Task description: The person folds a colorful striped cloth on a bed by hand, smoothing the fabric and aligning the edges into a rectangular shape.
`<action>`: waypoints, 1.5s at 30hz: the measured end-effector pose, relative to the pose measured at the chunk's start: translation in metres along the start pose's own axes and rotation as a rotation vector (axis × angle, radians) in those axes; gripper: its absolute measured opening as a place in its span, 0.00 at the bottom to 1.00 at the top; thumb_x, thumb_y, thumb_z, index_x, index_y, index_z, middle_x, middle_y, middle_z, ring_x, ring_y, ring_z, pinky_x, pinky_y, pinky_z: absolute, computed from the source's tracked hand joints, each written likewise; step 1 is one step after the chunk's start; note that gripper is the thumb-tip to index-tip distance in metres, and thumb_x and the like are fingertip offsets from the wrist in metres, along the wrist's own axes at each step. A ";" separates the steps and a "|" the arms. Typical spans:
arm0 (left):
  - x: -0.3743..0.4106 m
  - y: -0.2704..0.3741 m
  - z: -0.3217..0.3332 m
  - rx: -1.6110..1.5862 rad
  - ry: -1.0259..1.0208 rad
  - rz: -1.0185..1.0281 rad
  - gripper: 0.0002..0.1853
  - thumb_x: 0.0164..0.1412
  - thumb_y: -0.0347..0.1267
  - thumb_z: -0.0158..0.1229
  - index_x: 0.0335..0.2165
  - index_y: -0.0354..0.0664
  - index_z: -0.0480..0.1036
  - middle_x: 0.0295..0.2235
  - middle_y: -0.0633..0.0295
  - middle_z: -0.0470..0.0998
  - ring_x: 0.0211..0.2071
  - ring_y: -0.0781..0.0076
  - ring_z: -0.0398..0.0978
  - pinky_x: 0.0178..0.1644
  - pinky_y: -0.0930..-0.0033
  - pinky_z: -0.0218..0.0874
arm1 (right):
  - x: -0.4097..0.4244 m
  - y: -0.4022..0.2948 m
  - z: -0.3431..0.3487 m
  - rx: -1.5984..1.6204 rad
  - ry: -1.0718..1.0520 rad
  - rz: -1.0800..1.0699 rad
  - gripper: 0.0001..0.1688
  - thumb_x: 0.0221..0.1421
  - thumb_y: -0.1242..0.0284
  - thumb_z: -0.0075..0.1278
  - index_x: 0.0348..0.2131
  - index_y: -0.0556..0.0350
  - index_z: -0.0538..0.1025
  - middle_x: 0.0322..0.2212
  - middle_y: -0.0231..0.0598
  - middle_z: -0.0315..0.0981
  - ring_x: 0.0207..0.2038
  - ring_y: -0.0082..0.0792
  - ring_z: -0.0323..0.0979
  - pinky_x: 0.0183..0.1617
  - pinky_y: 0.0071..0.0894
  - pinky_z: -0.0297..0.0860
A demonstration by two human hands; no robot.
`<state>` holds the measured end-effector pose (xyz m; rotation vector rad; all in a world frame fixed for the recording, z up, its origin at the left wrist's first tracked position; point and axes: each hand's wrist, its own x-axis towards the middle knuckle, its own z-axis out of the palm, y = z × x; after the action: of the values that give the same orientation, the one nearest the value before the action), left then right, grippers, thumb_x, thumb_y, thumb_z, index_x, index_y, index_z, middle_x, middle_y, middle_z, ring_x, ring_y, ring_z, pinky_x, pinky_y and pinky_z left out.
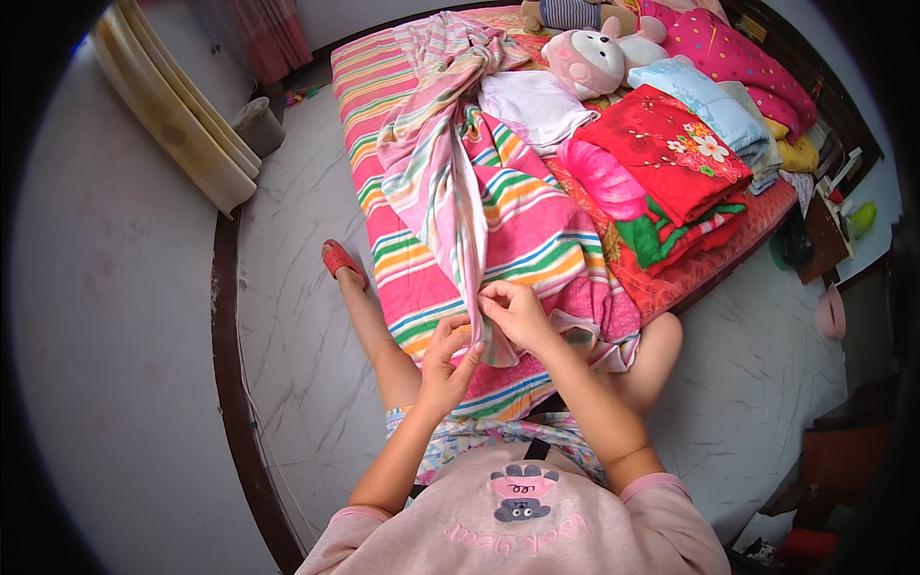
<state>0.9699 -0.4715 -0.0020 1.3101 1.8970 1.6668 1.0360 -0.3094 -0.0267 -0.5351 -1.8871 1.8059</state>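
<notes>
A striped pink, green, orange and white cloth [431, 266] lies across the bed and hangs over my lap. Its paler underside is turned up in a long gathered fold [460, 208] running from the far end towards me. My right hand [514, 309] pinches the near part of this fold between thumb and fingers. Just left of it and lower, my left hand [449, 363] is at the fold's edge, fingers curved and palm up; whether it grips the fabric cannot be told. The cloth's near right corner lies crumpled beside my right forearm.
On the bed's right are a folded red flowered blanket [668, 151], a white cloth [532, 108], a light blue folded cloth [697, 100] and plush toys [589, 61]. A grey bin [259, 128] and cream curtain [172, 108] stand left. A low cabinet is at right.
</notes>
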 end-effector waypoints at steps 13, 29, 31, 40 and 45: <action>0.066 -0.082 -0.037 0.169 0.008 0.037 0.12 0.59 0.18 0.47 0.41 0.32 0.70 0.42 0.50 0.74 0.44 0.59 0.73 0.48 0.67 0.64 | 0.001 0.011 0.027 -0.548 0.254 -0.153 0.18 0.53 0.69 0.56 0.38 0.62 0.69 0.42 0.51 0.71 0.44 0.50 0.71 0.48 0.42 0.67; 0.046 -0.120 -0.024 -0.263 0.093 -0.073 0.21 0.63 0.18 0.42 0.55 0.34 0.63 0.53 0.56 0.68 0.55 0.68 0.65 0.61 0.70 0.53 | -0.018 0.005 0.040 -0.401 0.400 -0.243 0.06 0.57 0.80 0.48 0.35 0.65 0.72 0.36 0.51 0.73 0.40 0.49 0.73 0.43 0.40 0.68; 0.048 -0.117 -0.022 -0.284 0.101 -0.073 0.22 0.63 0.18 0.44 0.56 0.34 0.62 0.51 0.55 0.69 0.53 0.67 0.67 0.59 0.69 0.55 | -0.040 -0.004 0.043 -0.369 0.244 -0.151 0.06 0.57 0.79 0.48 0.36 0.65 0.71 0.35 0.51 0.72 0.40 0.50 0.72 0.43 0.40 0.68; 0.074 -0.132 -0.051 0.164 0.184 0.221 0.38 0.54 0.23 0.57 0.63 0.49 0.55 0.56 0.47 0.61 0.58 0.48 0.60 0.61 0.57 0.52 | -0.091 -0.082 0.076 -0.571 -0.134 -0.654 0.09 0.48 0.79 0.53 0.33 0.62 0.73 0.40 0.42 0.73 0.50 0.48 0.67 0.51 0.42 0.66; 0.117 -0.107 -0.079 0.437 0.164 0.155 0.37 0.53 0.21 0.53 0.60 0.61 0.61 0.53 0.43 0.61 0.53 0.45 0.64 0.56 0.55 0.59 | -0.096 -0.079 0.066 -0.301 -0.382 -0.446 0.04 0.47 0.81 0.50 0.25 0.60 0.68 0.28 0.39 0.67 0.37 0.42 0.66 0.40 0.40 0.64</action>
<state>0.8033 -0.4214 -0.0366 1.5529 2.4137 1.5212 1.0794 -0.4228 0.0440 0.1528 -2.3228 1.4074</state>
